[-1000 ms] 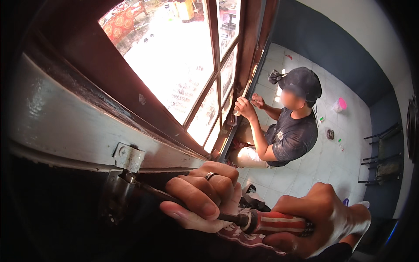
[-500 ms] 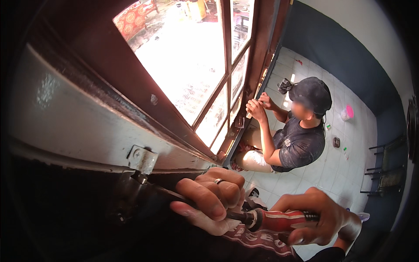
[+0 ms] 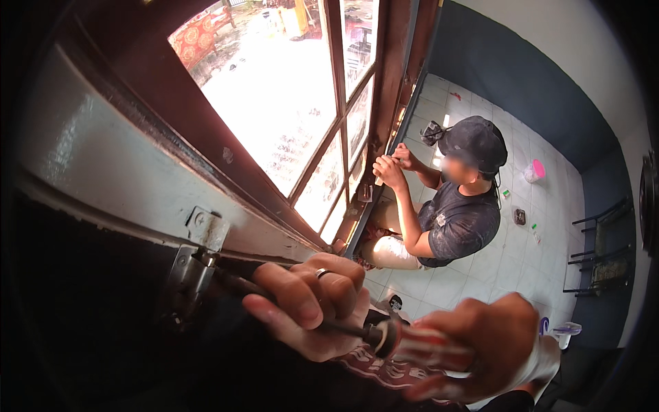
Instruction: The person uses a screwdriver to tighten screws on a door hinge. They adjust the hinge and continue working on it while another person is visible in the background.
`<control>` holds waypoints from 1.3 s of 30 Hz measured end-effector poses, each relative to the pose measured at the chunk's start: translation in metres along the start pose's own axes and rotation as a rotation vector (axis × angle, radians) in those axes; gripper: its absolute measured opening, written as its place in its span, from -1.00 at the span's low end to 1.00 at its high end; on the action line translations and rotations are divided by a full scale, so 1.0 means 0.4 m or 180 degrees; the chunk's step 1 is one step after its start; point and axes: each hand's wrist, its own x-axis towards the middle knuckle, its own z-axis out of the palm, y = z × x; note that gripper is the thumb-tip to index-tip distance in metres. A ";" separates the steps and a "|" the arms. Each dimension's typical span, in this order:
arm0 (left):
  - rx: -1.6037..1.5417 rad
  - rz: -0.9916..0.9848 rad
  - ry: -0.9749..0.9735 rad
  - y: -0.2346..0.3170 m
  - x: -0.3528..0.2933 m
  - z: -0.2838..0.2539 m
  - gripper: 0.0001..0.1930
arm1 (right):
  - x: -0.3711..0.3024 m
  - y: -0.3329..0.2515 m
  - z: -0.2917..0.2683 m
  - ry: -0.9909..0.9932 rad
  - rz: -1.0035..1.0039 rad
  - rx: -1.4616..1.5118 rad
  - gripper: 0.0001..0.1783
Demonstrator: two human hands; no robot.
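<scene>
A screwdriver (image 3: 417, 345) with a red, pale-striped handle slants across the lower middle. Its dark shaft runs up left through the fingers of my left hand (image 3: 312, 292), which is closed round it and wears a ring. My right hand (image 3: 491, 336), smeared by motion, is wrapped round the handle. The shaft points at a metal barrel bolt (image 3: 192, 273) on a dark panel; exactly where the tip sits is too dark to make out. Just above the bolt, a small metal keeper plate (image 3: 208, 229) is fixed on the pale frame (image 3: 123, 165).
A co-worker (image 3: 458, 223) in a dark cap and shirt sits by the window frame (image 3: 388, 82), both hands on a pale strip. On the tiled floor (image 3: 473, 281) lie a pink-lidded tub (image 3: 534, 171) and small items. A dark rack (image 3: 607, 257) stands right.
The whole view has shifted slightly, bringing the bolt into clearer sight. My right hand has turned on the screwdriver's handle and now blurs, while my left keeps its hold on the shaft.
</scene>
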 end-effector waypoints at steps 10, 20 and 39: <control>-0.0434 -0.0544 -0.0486 -0.007 0.019 0.043 -0.58 | 0.001 -0.089 -0.019 0.0174 0.0710 -0.0653 -0.59; 0.0775 0.0524 0.0264 -0.079 -0.065 -0.154 -0.77 | 0.006 0.009 0.000 -0.0038 0.0659 0.1100 -0.66; 0.0939 0.0513 0.0844 0.093 -0.140 -0.096 -0.89 | -0.116 -0.048 0.185 0.0418 0.1001 0.1628 -0.28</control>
